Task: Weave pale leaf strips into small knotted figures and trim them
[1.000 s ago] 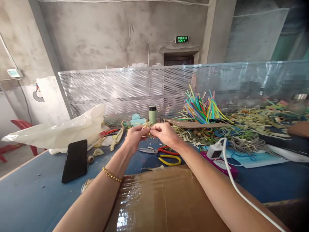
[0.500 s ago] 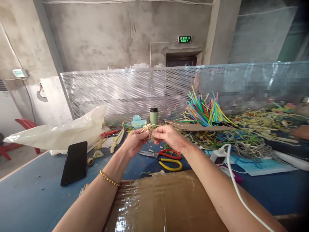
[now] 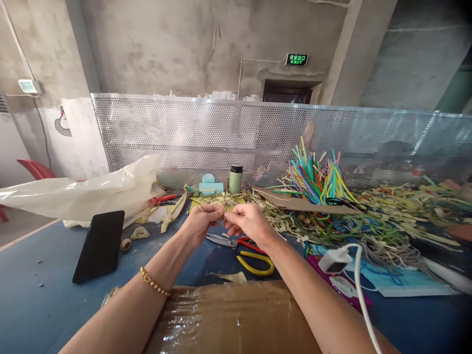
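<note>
Fingers and thumb pinched, my left hand [image 3: 202, 223] is held over the middle of the table. My right hand [image 3: 247, 221] faces it, also pinched, with the two sets of fingertips almost meeting. What they hold is small and largely covered by the fingers. Pale, straw-like strips [image 3: 230, 198] show just behind the fingertips, and I cannot tell whether these are held or lie in the pile. Below the hands lies a pair of scissors or snips with one yellow handle [image 3: 256, 264] and one red handle [image 3: 249, 243]. A brown cardboard box [image 3: 236, 319] is between my forearms.
Left are a black phone [image 3: 99, 246], a tape roll [image 3: 126, 244] and a plastic bag [image 3: 92, 191]. A green bottle [image 3: 235, 179] stands behind. Right are colourful strips [image 3: 317, 172], a cardboard strip [image 3: 306, 202], tangled cords [image 3: 387, 250], a white charger [image 3: 335, 259] and a blue mask [image 3: 409, 280].
The view has shifted, so the phone and bag appear further left. My fingertips are lower in the picture, and the strips between them, plain before, are now harder to make out.
</note>
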`<state>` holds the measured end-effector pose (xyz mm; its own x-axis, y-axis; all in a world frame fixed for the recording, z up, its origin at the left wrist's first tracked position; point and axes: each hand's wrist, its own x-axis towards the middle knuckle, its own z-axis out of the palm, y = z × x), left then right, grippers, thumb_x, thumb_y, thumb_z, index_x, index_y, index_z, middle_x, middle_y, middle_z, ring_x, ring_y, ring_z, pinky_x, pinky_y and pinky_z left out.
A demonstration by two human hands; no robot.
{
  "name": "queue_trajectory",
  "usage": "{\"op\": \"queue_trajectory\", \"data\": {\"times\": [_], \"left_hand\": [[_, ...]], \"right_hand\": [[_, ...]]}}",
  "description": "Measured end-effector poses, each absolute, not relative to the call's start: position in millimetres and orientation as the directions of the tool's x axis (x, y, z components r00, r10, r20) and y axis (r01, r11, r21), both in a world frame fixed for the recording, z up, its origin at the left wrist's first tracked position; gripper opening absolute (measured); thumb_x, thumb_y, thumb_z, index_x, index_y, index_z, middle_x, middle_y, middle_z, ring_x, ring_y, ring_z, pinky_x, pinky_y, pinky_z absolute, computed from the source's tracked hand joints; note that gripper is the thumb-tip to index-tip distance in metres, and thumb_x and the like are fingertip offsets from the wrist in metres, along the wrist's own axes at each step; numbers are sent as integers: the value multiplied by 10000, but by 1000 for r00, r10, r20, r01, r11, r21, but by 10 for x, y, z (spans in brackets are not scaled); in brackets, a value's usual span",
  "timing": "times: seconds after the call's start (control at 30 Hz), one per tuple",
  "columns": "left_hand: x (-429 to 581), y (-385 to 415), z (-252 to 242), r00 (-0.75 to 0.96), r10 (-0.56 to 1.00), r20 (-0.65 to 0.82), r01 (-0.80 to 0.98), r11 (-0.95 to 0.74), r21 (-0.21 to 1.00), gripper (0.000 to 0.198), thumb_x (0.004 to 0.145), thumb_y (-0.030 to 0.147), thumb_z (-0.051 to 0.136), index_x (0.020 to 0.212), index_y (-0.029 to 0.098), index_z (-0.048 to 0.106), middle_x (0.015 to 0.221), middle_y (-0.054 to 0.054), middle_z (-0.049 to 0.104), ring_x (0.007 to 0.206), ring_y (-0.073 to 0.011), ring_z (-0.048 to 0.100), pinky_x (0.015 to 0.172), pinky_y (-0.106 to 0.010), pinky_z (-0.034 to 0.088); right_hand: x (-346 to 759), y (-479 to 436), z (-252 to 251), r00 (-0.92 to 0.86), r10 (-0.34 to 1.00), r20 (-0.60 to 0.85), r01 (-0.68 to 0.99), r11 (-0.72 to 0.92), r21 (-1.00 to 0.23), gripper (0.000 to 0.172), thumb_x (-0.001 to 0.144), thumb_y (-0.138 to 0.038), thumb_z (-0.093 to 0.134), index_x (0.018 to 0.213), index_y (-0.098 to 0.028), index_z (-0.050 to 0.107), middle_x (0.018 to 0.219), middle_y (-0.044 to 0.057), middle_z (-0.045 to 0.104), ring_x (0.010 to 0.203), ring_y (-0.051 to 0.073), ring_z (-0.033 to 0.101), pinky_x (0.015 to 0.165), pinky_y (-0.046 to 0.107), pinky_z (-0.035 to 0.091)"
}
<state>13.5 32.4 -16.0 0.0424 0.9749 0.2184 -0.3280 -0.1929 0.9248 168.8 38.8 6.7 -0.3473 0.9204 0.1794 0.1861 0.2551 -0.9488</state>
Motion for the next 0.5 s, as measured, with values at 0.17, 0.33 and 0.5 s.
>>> {"op": "queue_trajectory", "data": {"times": [0.17,0.33,0.5], "left_hand": [[95,360,-165,100,978,182,-295,-145,944,228,591,261,830,595,119,651,592,-24,593,577,-123,553,534,-239,337],[117,330,-140,136,975,177,-378,-114,919,216,585,204,831,635,124,636,608,-2,580,547,-114,576,522,-234,339],[129,312,-131,95,976,196,-436,-136,890,220,574,185,835,645,121,636,618,9,583,539,-108,586,527,-232,367]], "right_hand": [[1767,457,61,-403,864,302,248,421,-872,229,830,-280,650,652,-144,606,660,54,692,514,123,648,482,217,468],[1863,436,115,-424,832,358,292,499,-816,233,859,-280,574,655,-167,563,545,-7,600,380,84,522,404,207,379],[1877,473,121,-330,872,361,243,448,-860,221,877,-340,545,800,-152,633,661,42,669,485,129,605,483,246,447]]}}
